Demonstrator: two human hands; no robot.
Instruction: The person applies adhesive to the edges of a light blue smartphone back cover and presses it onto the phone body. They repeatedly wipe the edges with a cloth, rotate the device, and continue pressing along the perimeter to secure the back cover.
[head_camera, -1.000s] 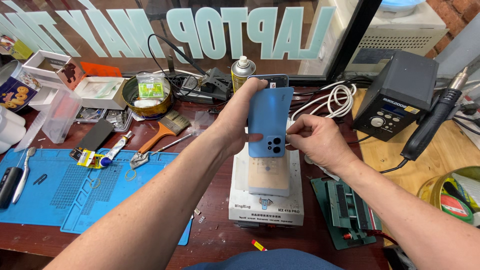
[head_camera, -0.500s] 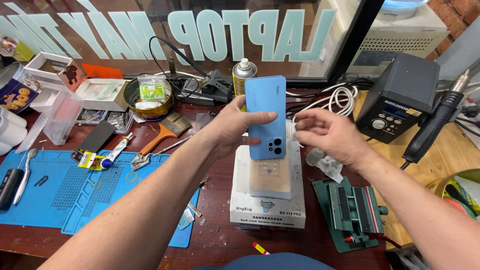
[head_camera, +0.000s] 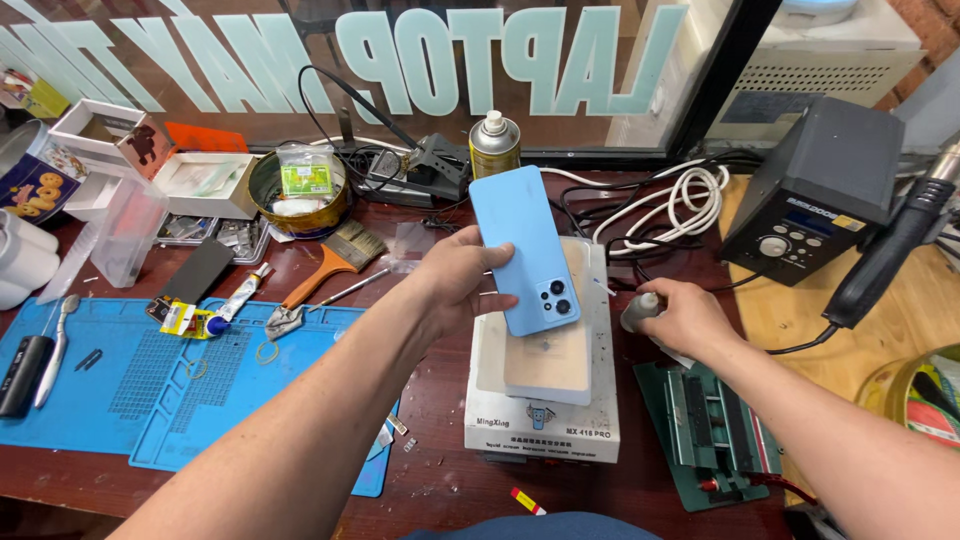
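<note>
Centrally, a red-brown bench (head_camera: 440, 490) carries all items, largest first.

Blue mat (head_camera: 120, 390): lies at the left, with a screwdriver (head_camera: 55, 345) and a black tool (head_camera: 22, 372) at its left edge.

White heating unit (head_camera: 545, 425): box-shaped, in the middle of the bench, a pale pad (head_camera: 548, 365) on top.

Dark station (head_camera: 825, 190): stands at the right rear with a dial on its front; a black handle (head_camera: 890, 250) leans just beside it.

Green jig (head_camera: 710, 430): lies right of the heating unit.

Phone (head_camera: 523, 245): light blue, back facing up, camera end toward the person, tilted and lifted above the heating unit. The left hand (head_camera: 455, 280) holds it, thumb on the back and fingers curled behind the left edge.

Coiled white cable (head_camera: 675, 195): behind the heating unit.

Round tin (head_camera: 300, 195): rear left, small packets inside.

Brush (head_camera: 330, 265): orange handle, near the mat.

Spray can (head_camera: 494, 145): upright at the rear.

Grey knob-like tool (head_camera: 640, 310): at the unit's right side, the right hand (head_camera: 685, 320) closed around it.

Tweezers (head_camera: 315, 305): on the mat's upper edge.
</note>
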